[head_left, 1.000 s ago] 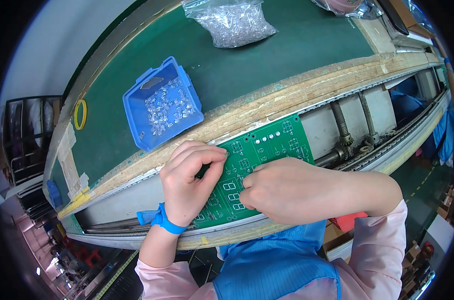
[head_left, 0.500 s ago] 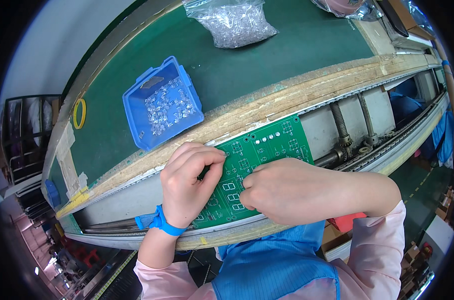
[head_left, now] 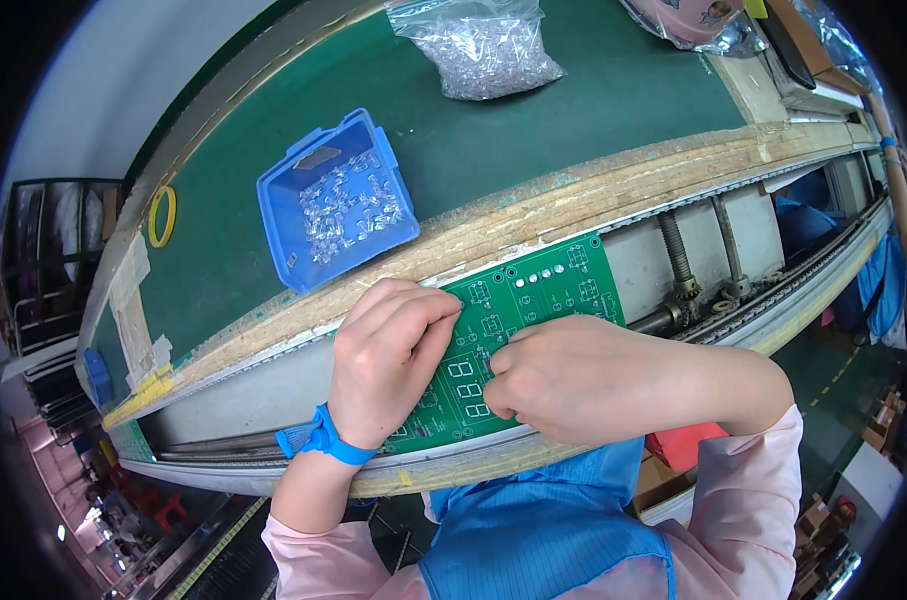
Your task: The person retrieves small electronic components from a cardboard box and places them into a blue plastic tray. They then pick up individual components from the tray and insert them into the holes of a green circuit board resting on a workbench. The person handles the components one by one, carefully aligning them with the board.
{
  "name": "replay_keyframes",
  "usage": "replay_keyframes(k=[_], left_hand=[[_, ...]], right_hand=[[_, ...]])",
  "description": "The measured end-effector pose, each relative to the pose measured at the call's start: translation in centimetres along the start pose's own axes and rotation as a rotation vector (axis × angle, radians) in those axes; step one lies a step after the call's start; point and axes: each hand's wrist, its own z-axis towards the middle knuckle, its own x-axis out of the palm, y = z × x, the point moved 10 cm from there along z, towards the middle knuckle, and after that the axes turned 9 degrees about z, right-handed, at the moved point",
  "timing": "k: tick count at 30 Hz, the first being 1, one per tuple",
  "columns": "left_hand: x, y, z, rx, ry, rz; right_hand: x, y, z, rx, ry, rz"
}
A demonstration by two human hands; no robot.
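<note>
A green circuit board point(head_left: 543, 305) lies across the conveyor rails in front of me, with white printed outlines and a short row of small white round parts near its far edge. Over the board's left part, my left hand point(head_left: 388, 350) is closed, thumb and forefinger pinched by the far edge. My right hand point(head_left: 573, 385) is curled over the middle of the board, its fingertips pointing down at the printed digit outlines. Whatever either pinch holds is hidden or too small to make out. A blue wristband point(head_left: 335, 440) circles my left wrist.
Beyond the rail, a blue bin point(head_left: 276, 225) holds many small clear LED-like parts on the green tabletop point(head_left: 453, 165). A clear bag point(head_left: 488, 50) of similar parts lies farther back. A yellow ring point(head_left: 154, 217) sits at left. A threaded rod point(head_left: 675, 250) runs beside the board.
The view has shifted slightly, so the bin and bag appear a little farther right. Both hands keep nearly the same places and poses over the board.
</note>
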Motion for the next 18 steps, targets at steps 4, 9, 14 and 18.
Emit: replay_keyframes(k=[4,9,14,18], left_hand=[[-0.4,-0.3,-0.3,0.038,-0.028,0.01],[-4.0,-0.7,0.1,0.11,-0.167,0.162],[-6.7,1.5,1.0,0.032,-0.243,0.58],[-5.8,3.2,0.8,0.008,-0.186,0.638]], right_hand=[[-1.0,0.6,0.0,-0.006,0.006,0.128],[-4.9,0.5,0.4,-0.063,-0.188,0.38],[-5.8,-3.6,0.2,0.245,-0.419,1.017],[-5.7,-3.7,0.4,0.274,-0.438,1.06]])
